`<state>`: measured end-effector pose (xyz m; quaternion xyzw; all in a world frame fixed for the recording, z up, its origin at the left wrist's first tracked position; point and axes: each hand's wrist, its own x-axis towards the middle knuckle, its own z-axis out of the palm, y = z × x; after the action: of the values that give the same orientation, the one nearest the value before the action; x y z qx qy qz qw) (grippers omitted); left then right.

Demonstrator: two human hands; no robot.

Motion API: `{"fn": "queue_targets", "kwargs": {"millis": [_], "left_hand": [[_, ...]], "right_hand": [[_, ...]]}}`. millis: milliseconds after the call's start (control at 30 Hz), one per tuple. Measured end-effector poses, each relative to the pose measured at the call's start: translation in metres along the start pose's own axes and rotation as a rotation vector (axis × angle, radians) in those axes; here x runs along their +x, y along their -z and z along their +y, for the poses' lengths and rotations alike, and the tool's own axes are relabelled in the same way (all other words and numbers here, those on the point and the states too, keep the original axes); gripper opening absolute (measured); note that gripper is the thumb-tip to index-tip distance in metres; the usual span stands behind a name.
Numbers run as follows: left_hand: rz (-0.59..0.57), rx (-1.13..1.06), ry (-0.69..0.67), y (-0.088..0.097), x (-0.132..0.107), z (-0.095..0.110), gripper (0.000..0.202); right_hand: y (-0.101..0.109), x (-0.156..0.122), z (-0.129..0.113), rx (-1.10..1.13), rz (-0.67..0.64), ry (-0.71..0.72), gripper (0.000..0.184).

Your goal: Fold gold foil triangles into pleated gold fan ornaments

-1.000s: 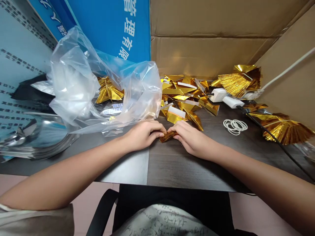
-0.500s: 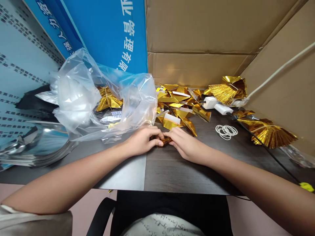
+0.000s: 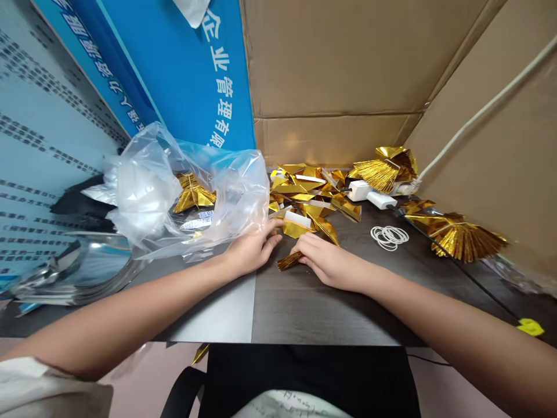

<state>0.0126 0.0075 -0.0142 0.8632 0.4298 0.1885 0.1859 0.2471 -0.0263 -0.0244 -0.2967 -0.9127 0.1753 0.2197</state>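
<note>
My right hand (image 3: pixel 325 259) pinches a narrow bundle of pleated gold foil paper (image 3: pixel 287 262) just above the dark tabletop. The bundle's free end sticks out to the left of the fingers. To its left, my left hand (image 3: pixel 249 251) is apart from it, fingers spread and holding nothing, beside a clear plastic bag (image 3: pixel 246 188). Folded gold foil pieces (image 3: pixel 300 187), some with white strips, lie heaped beyond both hands. Right of the heap lies a small coil of white bands (image 3: pixel 389 238).
Pleated gold fans (image 3: pixel 465 238) lie at the right, near a black cable (image 3: pixel 470 273) and white plugs (image 3: pixel 380 200). Silvery plastic sleeves (image 3: pixel 100 278) are stacked at the left. Cardboard (image 3: pixel 335 64) and a blue printed panel (image 3: pixel 183 75) stand behind.
My left hand has let go of the pleated foil bundle and moved left, its fingers opening. The right hand keeps hold of the bundle. The view has shifted slightly.
</note>
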Motion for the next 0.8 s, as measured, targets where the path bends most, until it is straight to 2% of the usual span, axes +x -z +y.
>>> {"fn": "queue_targets", "kwargs": {"millis": [167,367,500,700,800], "left_hand": [[0.125,0.238,-0.133,-0.007,0.025,0.005,0.035],[0.099,0.379,-0.045,-0.013,0.043,0.006,0.03],[0.081,0.298,-0.054,-0.015,0.044,-0.002,0.016],[0.151,0.14,-0.162,-0.005,0.041,-0.003,0.014],[0.105,0.164,-0.2,0.003,0.039,-0.001,0.019]], "right_hand": [[0.02,-0.008,0.01,0.038,-0.064,-0.033,0.018],[0.042,-0.014,0.024,0.031,-0.047,-0.072,0.018],[0.041,-0.015,0.028,0.052,-0.107,-0.081,0.019],[0.039,-0.014,0.018,0.116,-0.173,-0.033,0.023],[0.039,-0.013,0.007,0.158,-0.222,-0.008,0.021]]}}
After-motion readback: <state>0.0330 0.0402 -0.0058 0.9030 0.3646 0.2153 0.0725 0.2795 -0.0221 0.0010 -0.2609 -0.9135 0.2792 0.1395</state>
